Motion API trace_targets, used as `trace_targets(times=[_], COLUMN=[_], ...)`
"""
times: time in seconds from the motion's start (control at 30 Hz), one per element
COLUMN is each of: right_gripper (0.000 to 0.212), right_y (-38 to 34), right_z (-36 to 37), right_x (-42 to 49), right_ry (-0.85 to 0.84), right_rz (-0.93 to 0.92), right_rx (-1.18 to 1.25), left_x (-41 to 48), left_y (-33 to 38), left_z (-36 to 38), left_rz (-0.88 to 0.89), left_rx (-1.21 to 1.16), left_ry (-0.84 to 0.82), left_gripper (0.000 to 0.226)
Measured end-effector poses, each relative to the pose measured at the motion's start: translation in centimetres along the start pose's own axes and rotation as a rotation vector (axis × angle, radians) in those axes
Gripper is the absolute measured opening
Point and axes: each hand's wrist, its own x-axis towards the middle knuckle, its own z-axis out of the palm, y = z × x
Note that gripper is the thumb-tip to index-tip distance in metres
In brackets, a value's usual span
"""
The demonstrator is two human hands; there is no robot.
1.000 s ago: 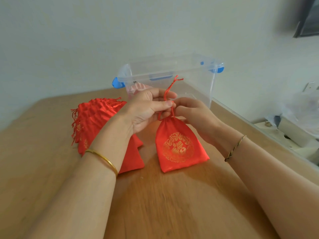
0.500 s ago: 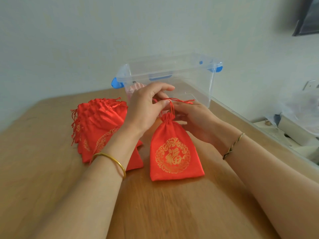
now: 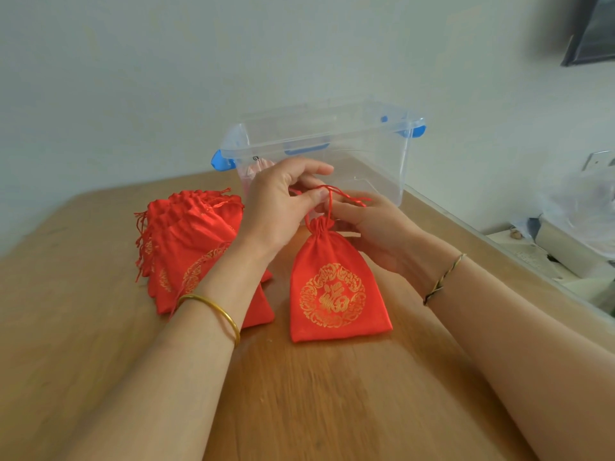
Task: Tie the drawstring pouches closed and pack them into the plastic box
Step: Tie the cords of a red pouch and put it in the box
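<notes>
Left hand (image 3: pixel 283 207): raised over the neck of the pouch, thumb and forefinger pinching the red drawstring (image 3: pixel 332 194), remaining fingers loosely spread above. Right hand (image 3: pixel 376 227): close against the left, fingers lying fairly straight just behind the gathered neck with the cord running across them; whether it actually grips the cord cannot be told. Pouch (image 3: pixel 336 287): red satin with a gold round emblem, lying flat on the table (image 3: pixel 299 394) between the forearms, neck cinched and pointing away. Pile of pouches (image 3: pixel 189 241): same red cloth, overlapping, to the left of the single pouch and partly under the left forearm, cords trailing at the far and left edges. Plastic box (image 3: pixel 366 151): clear, lidless, blue latches (image 3: pixel 221 161) at both ends, standing at the far edge of the table beyond the hands; something pale pink shows through its left wall. Gold bangle (image 3: pixel 216 311) on the left wrist; braided bracelet (image 3: pixel 442 277) on the right.
</notes>
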Motion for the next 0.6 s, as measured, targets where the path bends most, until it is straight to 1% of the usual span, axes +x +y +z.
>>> trace_targets(times=[0.07,0.13,0.23,0.27,0.4,0.6], right_gripper=[0.011,0.014,0.019,0.020,0.022,0.022], right_y=[-0.1,-0.2,-0.4,-0.5,-0.7,-0.6], right_z=[-0.1,-0.3,-0.7,-0.7,-0.9,-1.2], right_x=[0.0,0.1,0.1,0.1,0.0,-0.1], right_ry=[0.060,0.125,0.185,0.192,0.217,0.301], right_rz=[-0.025,-0.042,-0.024,-0.014,0.039,0.102], right_rx=[-0.094,-0.173,-0.116,-0.073,0.062,0.066], left_x=[0.0,-0.1,-0.1,-0.1,0.3,0.7], left_y=[-0.2,-0.2,0.0,-0.1,-0.8,-0.8], left_z=[-0.2,-0.2,-0.4,-0.5,-1.2,-1.7], left_rz=[-0.080,-0.175,-0.290,-0.317,-0.337,-0.440], left_rx=[-0.053,-0.142,-0.252,-0.233,0.030,0.154], left_ry=[-0.009,-0.015,0.017,0.029,0.024,0.083], left_gripper=[0.019,0.013,0.012,0.013,0.018,0.036])
